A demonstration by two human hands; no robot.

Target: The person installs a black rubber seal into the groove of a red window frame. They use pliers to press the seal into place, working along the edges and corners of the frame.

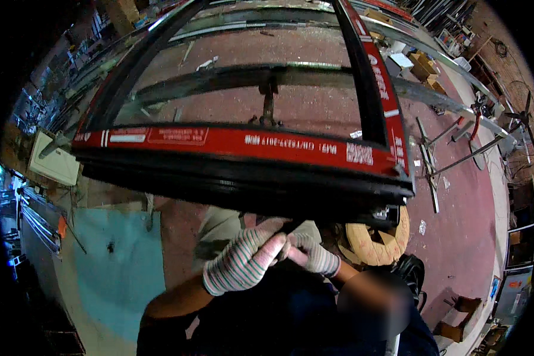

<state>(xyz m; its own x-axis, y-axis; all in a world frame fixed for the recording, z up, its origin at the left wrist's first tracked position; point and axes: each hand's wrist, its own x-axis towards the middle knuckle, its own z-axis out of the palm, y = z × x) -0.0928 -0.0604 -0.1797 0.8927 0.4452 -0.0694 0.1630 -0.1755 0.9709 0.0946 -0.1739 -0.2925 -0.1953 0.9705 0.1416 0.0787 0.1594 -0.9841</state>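
A large black window frame [219, 188] lies in front of me, its upper faces covered in red printed film [267, 146]. Just under its near edge, both my hands meet with their fingers pinched together. My left hand [236, 264], in a white glove with thin coloured stripes, closes on a thin black strip [292, 225] that runs up toward the frame's dark underside. Against its fingertips presses my right hand [314, 254], gloved alike and also closed. The fingers hide most of the strip, so what the right one grips cannot be made out.
Metal rails [421, 92] run beneath and beyond the frame. A tan tape roll [378, 237] sits close at right, with a black bag [410, 270] beside it. A standing fan [519, 115] and cardboard boxes [422, 65] are farther right. A teal sheet [121, 267] covers floor at left.
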